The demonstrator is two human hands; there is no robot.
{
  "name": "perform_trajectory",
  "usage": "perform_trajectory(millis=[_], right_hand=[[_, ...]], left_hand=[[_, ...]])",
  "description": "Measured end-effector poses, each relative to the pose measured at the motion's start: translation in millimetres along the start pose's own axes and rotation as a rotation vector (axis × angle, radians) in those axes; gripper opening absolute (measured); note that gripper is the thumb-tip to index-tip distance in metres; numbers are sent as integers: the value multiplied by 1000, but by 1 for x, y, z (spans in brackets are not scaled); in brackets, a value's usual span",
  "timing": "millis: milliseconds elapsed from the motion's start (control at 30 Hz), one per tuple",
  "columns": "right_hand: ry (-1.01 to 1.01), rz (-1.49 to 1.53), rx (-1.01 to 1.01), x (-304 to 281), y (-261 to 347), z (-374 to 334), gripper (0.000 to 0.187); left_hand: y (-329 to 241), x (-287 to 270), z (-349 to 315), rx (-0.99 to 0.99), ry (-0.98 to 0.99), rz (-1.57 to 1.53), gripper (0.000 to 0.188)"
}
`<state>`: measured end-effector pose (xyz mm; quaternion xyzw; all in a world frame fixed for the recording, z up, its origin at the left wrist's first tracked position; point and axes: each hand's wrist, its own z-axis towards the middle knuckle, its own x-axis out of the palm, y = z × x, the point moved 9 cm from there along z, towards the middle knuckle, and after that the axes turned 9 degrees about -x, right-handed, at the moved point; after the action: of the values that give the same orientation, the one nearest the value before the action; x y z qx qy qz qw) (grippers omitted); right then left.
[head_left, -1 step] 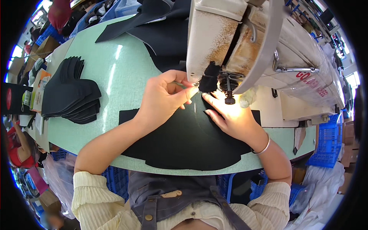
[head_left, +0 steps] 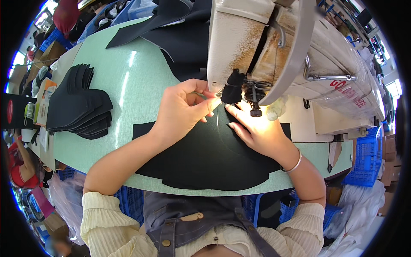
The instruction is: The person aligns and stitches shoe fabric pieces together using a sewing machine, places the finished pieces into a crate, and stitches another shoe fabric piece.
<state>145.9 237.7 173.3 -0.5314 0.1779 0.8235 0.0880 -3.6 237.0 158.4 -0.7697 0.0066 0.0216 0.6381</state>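
Note:
A black sheet of material (head_left: 205,158) lies on the green table under the head of a sewing machine (head_left: 239,38), with a faint curved line on its surface. Beside the machine's needle area, which a black cloth wrap (head_left: 233,88) partly hides, my left hand (head_left: 182,109) pinches thumb and forefinger together. Whatever is between those fingertips is too small to make out. My right hand (head_left: 259,130) rests flat on the black sheet with fingers stretched out, lit by the machine's lamp. Its fingertips reach close to the needle area.
On the left of the green table (head_left: 128,98) sits a stack of black cut pieces (head_left: 79,105). More black pieces (head_left: 171,30) lie at the back, beside the machine. A blue crate (head_left: 364,158) stands at the right, and plastic bags hang below the table edge.

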Motion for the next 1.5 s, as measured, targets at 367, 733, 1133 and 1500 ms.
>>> perform_trajectory(millis=[367,733,1133,1500], right_hand=[[-15,13,-15,1,-2,-2,43],[46,17,9,5,-2,0,43],[-372,-53,349,-38,-56,-23,13],[-10,47,126,54,-250,-80,28]], left_hand=[[9,11,3,-57,42,-107,22],[5,10,6,23,-8,22,14],[-70,-22,-24,910,-592,964,22],[3,-74,144,14,-207,1198,73]])
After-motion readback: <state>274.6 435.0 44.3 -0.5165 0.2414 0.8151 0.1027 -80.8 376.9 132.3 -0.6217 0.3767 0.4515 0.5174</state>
